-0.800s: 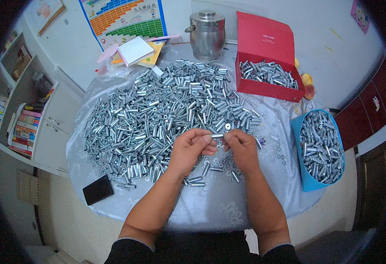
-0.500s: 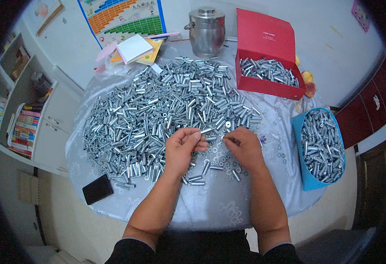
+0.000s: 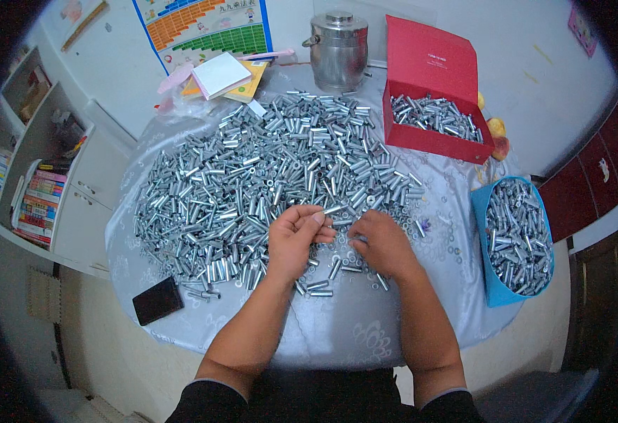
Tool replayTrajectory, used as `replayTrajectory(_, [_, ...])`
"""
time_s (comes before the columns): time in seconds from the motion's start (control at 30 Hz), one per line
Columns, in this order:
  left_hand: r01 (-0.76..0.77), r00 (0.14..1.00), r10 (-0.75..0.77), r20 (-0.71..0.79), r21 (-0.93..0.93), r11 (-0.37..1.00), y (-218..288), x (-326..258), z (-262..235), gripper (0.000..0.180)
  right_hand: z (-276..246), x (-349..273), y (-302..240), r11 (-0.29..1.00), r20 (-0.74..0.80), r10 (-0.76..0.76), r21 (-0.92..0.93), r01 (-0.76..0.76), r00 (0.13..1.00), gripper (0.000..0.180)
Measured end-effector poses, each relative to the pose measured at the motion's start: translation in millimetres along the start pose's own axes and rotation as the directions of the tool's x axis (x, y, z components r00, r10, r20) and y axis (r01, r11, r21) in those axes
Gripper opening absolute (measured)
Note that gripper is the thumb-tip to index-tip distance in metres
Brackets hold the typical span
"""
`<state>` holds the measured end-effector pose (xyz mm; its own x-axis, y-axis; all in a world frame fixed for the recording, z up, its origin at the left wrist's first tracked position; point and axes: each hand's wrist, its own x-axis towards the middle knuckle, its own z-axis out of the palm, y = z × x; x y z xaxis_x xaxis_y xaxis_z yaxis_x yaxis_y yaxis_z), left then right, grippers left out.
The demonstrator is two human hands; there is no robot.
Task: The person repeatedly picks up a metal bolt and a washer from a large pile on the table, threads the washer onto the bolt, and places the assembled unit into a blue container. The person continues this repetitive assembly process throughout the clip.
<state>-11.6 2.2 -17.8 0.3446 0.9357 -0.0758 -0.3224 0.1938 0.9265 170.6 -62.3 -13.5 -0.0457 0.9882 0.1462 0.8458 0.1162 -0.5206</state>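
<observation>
A big heap of short silver metal tubes [image 3: 267,169] covers a round table with a pale patterned cloth [image 3: 344,331]. My left hand [image 3: 293,240] is raised a little over the near edge of the heap, with a single metal tube [image 3: 331,209] pinched between thumb and fingers. My right hand [image 3: 383,243] lies palm down on loose tubes and small washers just to the right, its fingers curled onto them; what it grips, if anything, is hidden.
A red box [image 3: 432,127] with its lid up holds tubes at the back right. A blue bin [image 3: 513,240] full of tubes stands at the right edge. A steel pot [image 3: 337,49], booklets [image 3: 221,74] and a black phone [image 3: 157,299] also sit on the table. Shelves stand left.
The hands were together holding a tube between them; they have parted, the right dropping onto the loose pieces on the table while the left keeps a tube.
</observation>
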Motion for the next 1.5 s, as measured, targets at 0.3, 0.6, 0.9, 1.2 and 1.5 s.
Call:
replayTrajectory(0.3, [0.007,0.999,-0.006,0.037,-0.020,1.000,-1.4,-3.3,0.3,0.017,-1.8,-1.9,-10.0,0.683,-0.080,0.374,0.697,-0.216,0.924,0.012])
replayTrajectory(0.6, [0.047,0.991,-0.044,0.127,-0.016,0.999,-0.9,-6.5,3.2,0.016,9.3,2.4,-1.9,0.200,-0.014,0.388,0.977,-0.069,0.922,0.010])
replayTrajectory(0.9, [0.130,0.983,-0.118,0.140,-0.078,0.988,-3.8,-4.6,1.3,0.016,4.1,1.1,-17.5,0.282,-0.038,0.433,0.955,-0.096,0.900,0.013])
replayTrajectory(1.2, [0.170,0.976,-0.138,0.167,-0.192,0.967,-4.4,-1.6,-4.2,0.016,5.7,-0.3,-21.8,0.474,-0.109,0.371,0.876,-0.087,0.922,0.016])
replayTrajectory(1.5, [0.138,0.987,-0.094,0.133,-0.373,0.918,-5.1,2.9,-12.3,0.014,8.6,-6.2,-7.1,0.998,-0.005,-0.010,0.059,0.011,1.000,0.013])
